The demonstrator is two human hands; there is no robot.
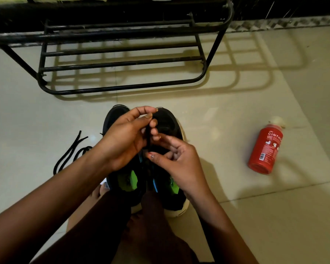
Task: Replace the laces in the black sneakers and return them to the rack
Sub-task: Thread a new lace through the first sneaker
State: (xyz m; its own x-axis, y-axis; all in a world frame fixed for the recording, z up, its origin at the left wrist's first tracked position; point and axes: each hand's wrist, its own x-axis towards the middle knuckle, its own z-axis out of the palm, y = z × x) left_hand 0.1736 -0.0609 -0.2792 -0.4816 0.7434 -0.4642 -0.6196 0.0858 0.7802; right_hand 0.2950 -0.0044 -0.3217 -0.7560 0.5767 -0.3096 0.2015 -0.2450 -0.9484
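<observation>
Two black sneakers with green insoles stand side by side on the floor, toes pointing away from me: the left sneaker (114,119) and the right sneaker (170,122). My left hand (122,141) hovers over them and pinches a black lace (148,138) that runs down between the shoes. My right hand (177,159) is just below and to the right, its fingers curled at the lower part of that lace. Another black lace (71,151) lies loose on the floor to the left, partly hidden by my left forearm.
A black metal shoe rack (122,63) stands on the tiled floor just beyond the sneakers, its lower shelf bare. A red bottle (265,147) lies on its side to the right. My legs and feet are below the shoes.
</observation>
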